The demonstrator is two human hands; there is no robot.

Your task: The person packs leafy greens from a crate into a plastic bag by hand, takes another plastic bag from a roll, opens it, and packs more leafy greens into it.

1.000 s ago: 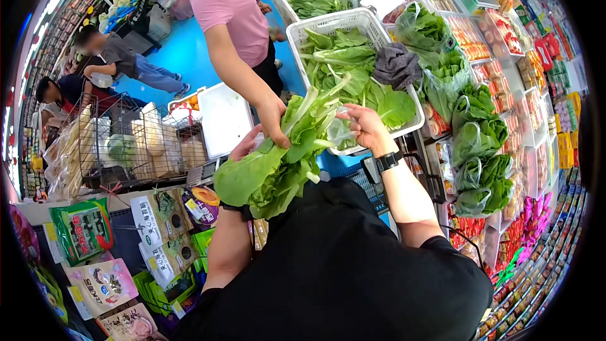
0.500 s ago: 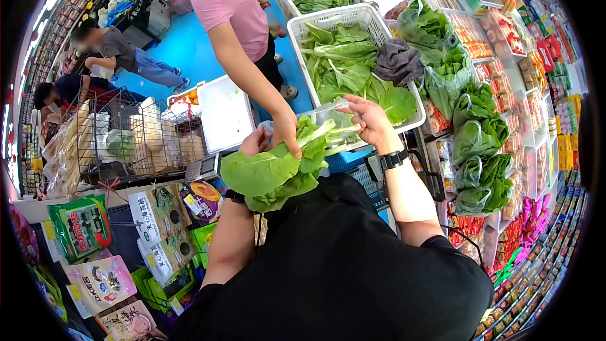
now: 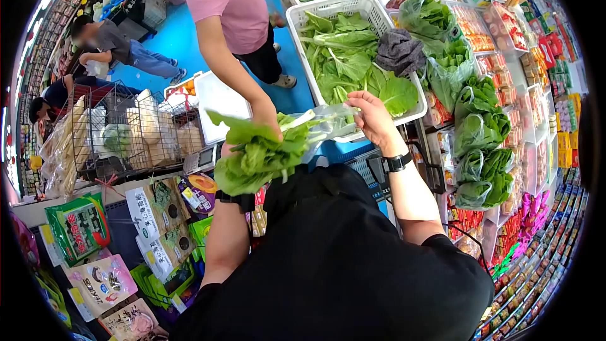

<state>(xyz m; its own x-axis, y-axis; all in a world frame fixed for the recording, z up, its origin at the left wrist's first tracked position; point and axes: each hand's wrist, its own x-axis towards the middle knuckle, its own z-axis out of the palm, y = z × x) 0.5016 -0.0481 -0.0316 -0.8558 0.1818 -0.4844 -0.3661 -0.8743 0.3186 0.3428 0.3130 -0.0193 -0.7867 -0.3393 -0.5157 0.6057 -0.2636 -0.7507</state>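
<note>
A bunch of leafy greens (image 3: pixel 259 155) with pale stems is in front of me, its stem end in the mouth of a clear plastic bag (image 3: pixel 325 123). My right hand (image 3: pixel 374 120), with a black band at the wrist, pinches the bag's edge. Behind the leaves, my left hand (image 3: pixel 227 149) is mostly hidden; its fingers do not show. From the far side a co-worker's hand (image 3: pixel 266 119) reaches onto the greens. Beyond my right hand, a white crate (image 3: pixel 297 38) holds more leafy greens and a dark grey cloth (image 3: pixel 400 52).
Several bagged greens (image 3: pixel 481 127) stand in a column at the right, beside packaged goods. A wire basket (image 3: pixel 113 145) with wrapped vegetables is at the left, near a white tray (image 3: pixel 218 104). Hanging snack packets (image 3: pixel 79 227) are at lower left. Other people (image 3: pixel 113 47) bend farther back.
The greens have shifted left and turned, their leaves now bunched. The co-worker's hand has moved slightly left and up with them. My left hand is more hidden; my right hand still pinches the bag.
</note>
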